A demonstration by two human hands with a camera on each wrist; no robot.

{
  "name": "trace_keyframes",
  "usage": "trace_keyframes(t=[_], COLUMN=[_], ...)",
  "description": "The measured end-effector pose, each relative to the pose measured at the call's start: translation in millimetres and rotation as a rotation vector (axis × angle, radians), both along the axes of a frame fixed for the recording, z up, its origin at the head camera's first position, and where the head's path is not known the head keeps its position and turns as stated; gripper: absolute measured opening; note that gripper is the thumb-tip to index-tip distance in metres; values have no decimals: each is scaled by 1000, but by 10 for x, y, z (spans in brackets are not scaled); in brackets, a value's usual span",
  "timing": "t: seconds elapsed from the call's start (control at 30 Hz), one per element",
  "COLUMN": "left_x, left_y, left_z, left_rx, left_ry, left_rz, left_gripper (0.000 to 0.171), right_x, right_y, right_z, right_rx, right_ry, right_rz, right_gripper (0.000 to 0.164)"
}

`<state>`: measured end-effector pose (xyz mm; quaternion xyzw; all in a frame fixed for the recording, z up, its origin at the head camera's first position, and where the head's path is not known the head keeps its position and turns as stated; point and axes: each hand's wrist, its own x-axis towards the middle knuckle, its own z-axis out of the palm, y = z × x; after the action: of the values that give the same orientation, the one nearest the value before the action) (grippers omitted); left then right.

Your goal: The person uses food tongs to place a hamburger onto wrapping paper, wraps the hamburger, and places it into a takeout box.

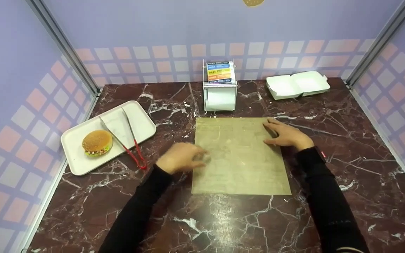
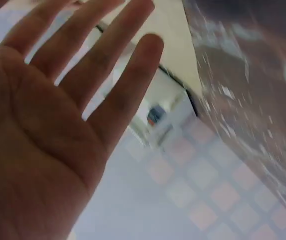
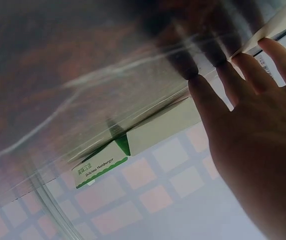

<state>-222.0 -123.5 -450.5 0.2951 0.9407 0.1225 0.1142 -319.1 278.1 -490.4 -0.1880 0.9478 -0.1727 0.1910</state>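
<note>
A square sheet of brown wrapping paper (image 1: 237, 165) lies flat on the dark marbled table. At its left edge is my left hand (image 1: 183, 157), blurred, fingers over the paper; the left wrist view shows this hand (image 2: 48, 120) with extended fingers and a bare palm. My right hand (image 1: 287, 135) rests at the upper right edge of the sheet, fingertips on the paper. In the right wrist view the right hand (image 3: 262, 115) has its fingers stretched out, tips down at the surface, holding nothing.
On the left, a white tray (image 1: 72, 162) bears a hamburger (image 1: 97, 142) and red-handled tongs (image 1: 132, 154). Behind the paper stands a wire rack (image 1: 237, 86) with coloured boxes (image 1: 220, 72) and a white roll (image 1: 220, 99). An opened white hamburger box (image 1: 285, 87) sits at back right.
</note>
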Motion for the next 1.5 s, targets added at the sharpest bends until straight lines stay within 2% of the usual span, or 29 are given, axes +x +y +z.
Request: trace_keyframes(t=[0.07,0.1,0.17,0.23,0.3,0.33,0.4,0.5,0.67,0.77,0.83,0.93,1.07,1.17,1.3,1.5], left_x=[-85,-119,-136,-72,49,115,220,299,281,264,258,262,273,273,281,258], left_y=[-165,-274,-545,-834,-1090,-1191,-1322,-1377,-1361,-1358,-1359,-1359,-1356,-1347,-1330,-1244], left_z=[40,68,108,132,118,93,20,-88,-207,-253,-283,-318,-340,-338,-291,-122], left_rx=[64,108,179,226,184,135,34,-38,-105,-118,-89,-14,55,82,104,163], left_ry=[61,89,144,190,216,226,242,194,80,41,34,34,42,52,99,191], left_rz=[131,225,453,676,872,941,1010,1030,965,943,932,933,959,956,920,874], left_gripper=[45,47,59,72,87,94,97,105,111,101,88,68,55,52,54,54], right_x=[-4,-6,-7,-7,-3,-3,-1,4,18,29,30,21,11,11,12,-6], right_y=[1,1,-6,-17,-29,-32,-29,-13,-8,-16,-20,-27,-37,-29,-16,5], right_z=[3,2,-7,-19,-27,-28,-23,-12,-2,0,2,4,3,-3,-12,-10], right_rx=[4,2,-1,-6,-12,-10,-6,7,15,11,13,23,27,19,12,13], right_ry=[4,4,8,7,6,8,16,31,28,18,14,20,28,26,34,37], right_rz=[0,0,2,5,10,14,17,10,0,2,-1,-3,8,11,10,10], right_gripper=[84,84,84,84,84,84,84,83,83,84,84,84,84,84,84,84])
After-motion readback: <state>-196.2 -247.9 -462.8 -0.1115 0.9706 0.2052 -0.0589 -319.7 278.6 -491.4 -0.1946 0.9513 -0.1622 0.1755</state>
